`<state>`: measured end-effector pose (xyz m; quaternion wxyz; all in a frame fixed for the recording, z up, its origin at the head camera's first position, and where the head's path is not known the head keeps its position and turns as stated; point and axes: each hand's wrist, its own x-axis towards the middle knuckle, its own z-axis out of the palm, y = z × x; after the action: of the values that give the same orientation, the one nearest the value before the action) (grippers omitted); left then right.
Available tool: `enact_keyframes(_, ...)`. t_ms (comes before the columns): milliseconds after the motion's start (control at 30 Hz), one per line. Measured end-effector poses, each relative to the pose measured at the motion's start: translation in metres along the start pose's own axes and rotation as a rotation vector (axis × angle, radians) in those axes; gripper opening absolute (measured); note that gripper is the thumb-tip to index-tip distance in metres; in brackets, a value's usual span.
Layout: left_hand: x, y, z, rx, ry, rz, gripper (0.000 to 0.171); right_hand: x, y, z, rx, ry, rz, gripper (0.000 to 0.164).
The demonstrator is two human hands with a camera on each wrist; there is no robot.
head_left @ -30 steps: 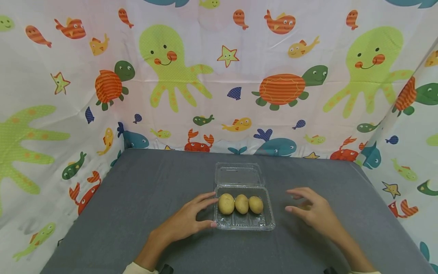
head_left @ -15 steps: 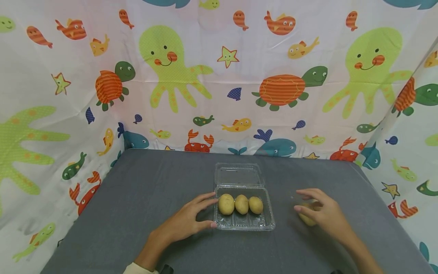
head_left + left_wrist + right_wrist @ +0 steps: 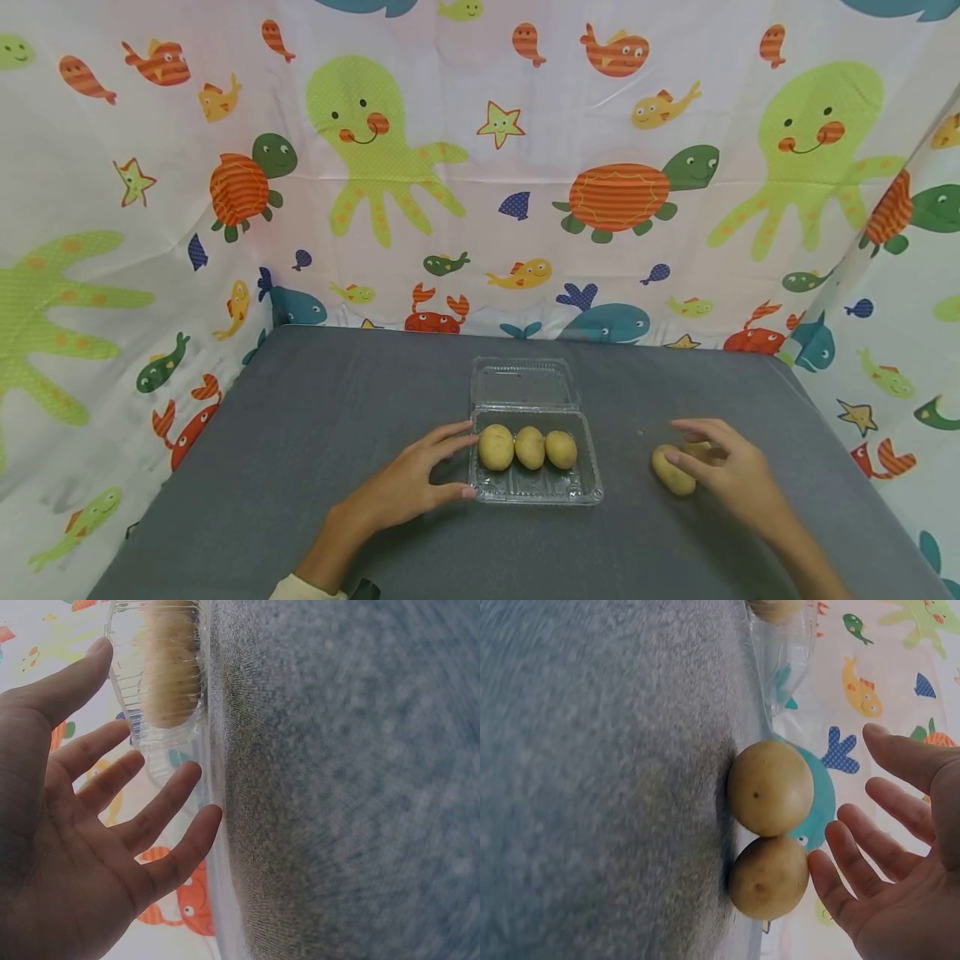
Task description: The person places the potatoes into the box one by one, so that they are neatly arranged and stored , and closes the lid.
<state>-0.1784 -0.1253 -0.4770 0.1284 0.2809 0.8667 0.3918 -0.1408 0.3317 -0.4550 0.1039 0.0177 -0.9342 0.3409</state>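
Observation:
A clear plastic clamshell box [image 3: 536, 493] lies with its lid folded back, and three potatoes [image 3: 530, 447] sit in a row inside it. My left hand [image 3: 408, 479] is at the box's left side, fingers spread, thumb and fingertips right at the rim. To the right of the box, two more potatoes [image 3: 770, 787] rest side by side on the table; in the head view the nearer potato [image 3: 672, 471] shows and the other is partly behind my fingers. My right hand [image 3: 738, 475] hovers just beside this pair, fingers loosely extended and holding nothing.
A grey cloth [image 3: 360, 392] covers the table. The box's transparent lid [image 3: 522, 382] lies toward the back. A white curtain [image 3: 465, 283] printed with sea animals stands along the back and both sides.
My right hand has drawn away to the right and slightly toward me, bringing the two loose potatoes into view from behind it. My left hand and the box have stayed put.

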Motion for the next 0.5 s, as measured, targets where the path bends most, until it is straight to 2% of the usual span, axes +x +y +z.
enact_keyframes(200,0.0,0.0,0.0,0.003,0.004,-0.002,0.075,-0.002,0.007,-0.003,-0.003,-0.008,0.033,0.053)
enact_keyframes(500,0.0,-0.001,0.0,0.011,0.002,-0.008,0.075,-0.003,0.015,-0.005,-0.038,0.063,-0.003,0.049)
